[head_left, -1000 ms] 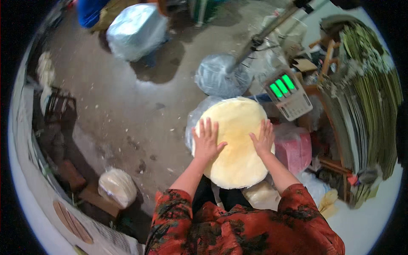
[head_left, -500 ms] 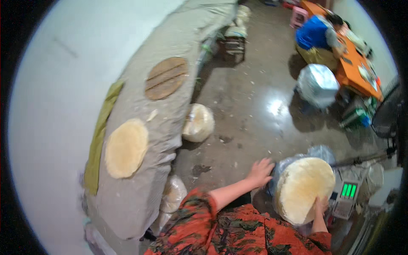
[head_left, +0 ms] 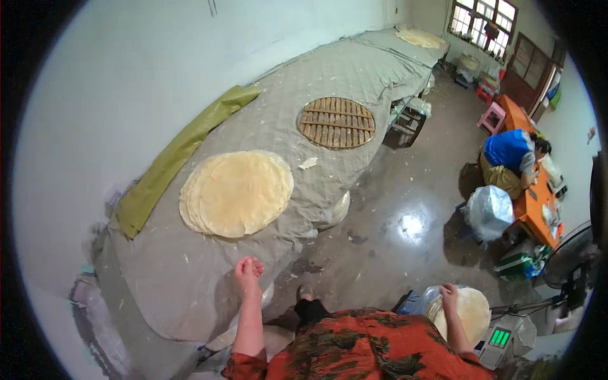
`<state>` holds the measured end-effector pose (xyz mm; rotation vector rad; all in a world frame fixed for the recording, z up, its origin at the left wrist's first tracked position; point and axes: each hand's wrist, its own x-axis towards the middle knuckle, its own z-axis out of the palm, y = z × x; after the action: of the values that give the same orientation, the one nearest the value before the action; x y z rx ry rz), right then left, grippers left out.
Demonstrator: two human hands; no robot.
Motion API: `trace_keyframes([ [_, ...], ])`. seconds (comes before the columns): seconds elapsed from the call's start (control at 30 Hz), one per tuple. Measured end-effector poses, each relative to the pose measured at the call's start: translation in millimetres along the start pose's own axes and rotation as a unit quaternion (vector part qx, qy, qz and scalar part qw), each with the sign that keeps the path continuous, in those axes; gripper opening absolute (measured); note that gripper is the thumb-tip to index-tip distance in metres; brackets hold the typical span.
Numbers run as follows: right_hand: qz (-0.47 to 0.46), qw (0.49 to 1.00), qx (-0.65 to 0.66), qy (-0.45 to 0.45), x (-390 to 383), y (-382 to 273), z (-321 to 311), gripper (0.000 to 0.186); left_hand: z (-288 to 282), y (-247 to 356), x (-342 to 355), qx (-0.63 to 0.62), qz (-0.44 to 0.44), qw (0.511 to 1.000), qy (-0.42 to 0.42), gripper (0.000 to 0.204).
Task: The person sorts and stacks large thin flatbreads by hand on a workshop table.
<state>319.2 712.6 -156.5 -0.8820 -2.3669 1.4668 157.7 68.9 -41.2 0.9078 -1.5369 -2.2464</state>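
Observation:
My left hand is above the near edge of the cloth-covered table, its fingers loosely bent and apart, holding nothing visible. Just beyond it lies a pile of thin, round, pale flatbread sheets, with uneven overlapping edges. On my right, a second stack of round flatbread sheets sits by the scale, with clear plastic showing at its far left side. My right hand is over the left part of that stack with fingers slightly bent and nothing visible in them. Whether it touches the top sheet, I cannot tell.
A round slatted wooden board and an olive cloth strip lie on the grey-covered table. A digital scale with a green display is at lower right. Beyond, a person in blue sits at an orange table near a plastic-wrapped bundle.
My view has turned toward the table on the left. My left hand has swung from beside the right stack to the table edge. My right hand has shifted to that stack's left part.

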Motion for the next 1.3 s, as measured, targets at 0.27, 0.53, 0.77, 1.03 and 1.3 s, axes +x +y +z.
trace_keyframes([
  [0.27, -0.338, 0.893, -0.183, -0.233, 65, -346, 345, 0.023, -57, -26, 65, 0.41, 0.273, 0.87, -0.004, 0.014],
  [0.53, -0.486, 0.781, -0.371, -0.13, 163, -406, 513, 0.045, -52, -24, 71, 0.41, 0.297, 0.862, 0.004, 0.012],
  [0.77, -0.471, 0.759, -0.383, -0.235, 193, -433, 512, 0.024, -47, -17, 69, 0.384, 0.225, 0.896, 0.018, 0.012],
  [1.03, -0.783, 0.429, 0.169, -0.416, 15, -600, 346, 0.019, 13, 29, 84, -0.061, -0.006, 0.988, 0.141, 0.021],
  [1.3, -0.779, 0.308, 0.449, -0.311, -37, -656, 253, 0.01, 41, 36, 112, 0.014, -0.102, 0.951, 0.293, 0.029],
])
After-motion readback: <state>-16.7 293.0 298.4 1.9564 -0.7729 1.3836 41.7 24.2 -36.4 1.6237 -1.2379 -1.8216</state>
